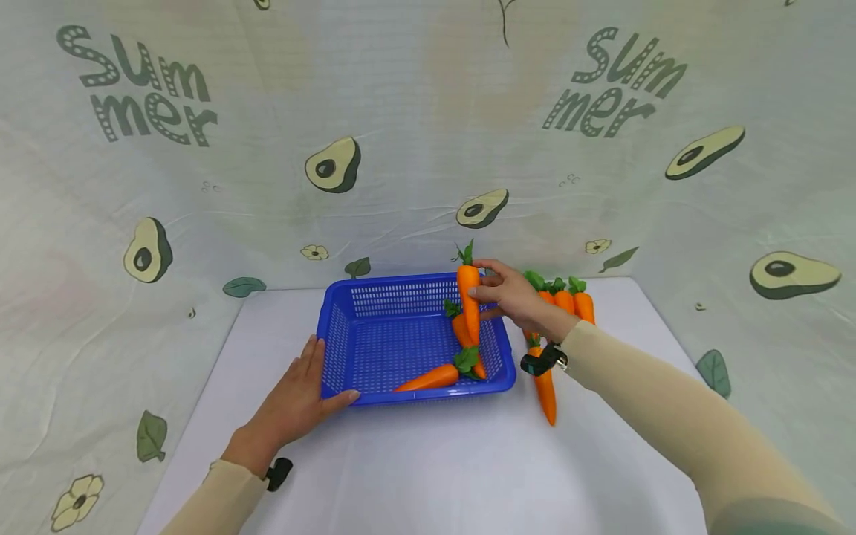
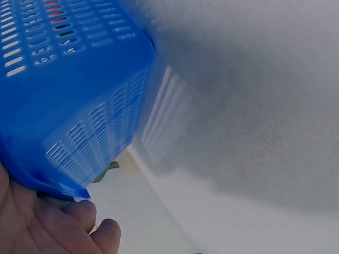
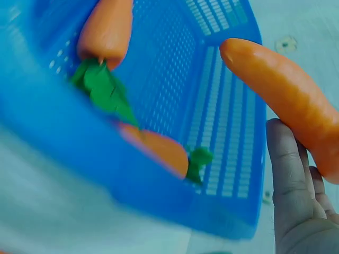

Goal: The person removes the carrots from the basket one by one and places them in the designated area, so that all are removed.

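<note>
In the head view, my right hand (image 1: 515, 296) pinches an orange carrot (image 1: 470, 297) with a green top, held upright over the right end of the blue basket (image 1: 404, 397). The right wrist view shows this carrot (image 3: 291, 87) against the fingers (image 3: 288, 174), beside the basket rim. My left hand (image 1: 294, 394) rests against the basket's near left corner, fingers along the left side and thumb on the front rim. Inside the basket, one carrot (image 1: 431, 377) lies near the front wall and another carrot (image 1: 460, 328) lies at the right, partly hidden by the held one.
Right of the basket, several carrots (image 1: 584, 306) lie grouped on the white table (image 1: 428, 475), partly covered by my right hand and wrist. A single carrot (image 1: 545, 394) lies nearer the front. A printed cloth (image 1: 414, 111) hangs behind the table.
</note>
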A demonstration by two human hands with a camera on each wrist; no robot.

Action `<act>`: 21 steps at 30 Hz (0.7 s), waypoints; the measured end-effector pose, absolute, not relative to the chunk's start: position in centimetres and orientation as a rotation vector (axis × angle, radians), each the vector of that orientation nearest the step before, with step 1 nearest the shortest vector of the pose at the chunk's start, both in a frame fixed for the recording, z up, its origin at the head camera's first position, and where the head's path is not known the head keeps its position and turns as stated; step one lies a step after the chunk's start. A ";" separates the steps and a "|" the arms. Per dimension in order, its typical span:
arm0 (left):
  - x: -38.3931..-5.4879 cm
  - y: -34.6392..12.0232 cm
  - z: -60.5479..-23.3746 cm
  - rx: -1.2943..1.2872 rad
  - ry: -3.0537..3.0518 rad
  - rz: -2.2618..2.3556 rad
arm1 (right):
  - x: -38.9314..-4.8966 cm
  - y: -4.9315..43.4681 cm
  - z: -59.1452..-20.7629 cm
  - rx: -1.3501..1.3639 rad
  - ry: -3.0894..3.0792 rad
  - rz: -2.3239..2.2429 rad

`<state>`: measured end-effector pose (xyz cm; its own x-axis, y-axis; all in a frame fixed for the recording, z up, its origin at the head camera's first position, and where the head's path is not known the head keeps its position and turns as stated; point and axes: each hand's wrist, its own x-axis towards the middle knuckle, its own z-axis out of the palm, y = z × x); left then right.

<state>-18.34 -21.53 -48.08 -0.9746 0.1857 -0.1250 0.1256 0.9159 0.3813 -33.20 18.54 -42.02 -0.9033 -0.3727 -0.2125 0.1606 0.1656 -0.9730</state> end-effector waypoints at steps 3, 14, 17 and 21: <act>-18.3 -21.6 -48.1 0.242 2.927 0.550 | -33.0 20.1 -41.9 -0.171 2.071 -1.792; -18.2 -21.4 -48.1 0.269 2.939 0.560 | -31.2 26.4 -41.2 -0.037 2.177 -1.751; -18.2 -21.4 -48.1 0.274 2.945 0.548 | -30.5 27.9 -41.5 -0.018 2.243 -1.688; -18.2 -21.5 -48.1 0.273 2.940 0.540 | -29.5 29.8 -42.3 0.007 2.308 -1.618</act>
<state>-18.23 -21.48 -48.11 -0.9738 0.2022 -0.1042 0.1520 0.9192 0.3632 -29.52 29.80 -42.30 -0.9483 -0.1781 -0.2628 0.1864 0.3577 -0.9151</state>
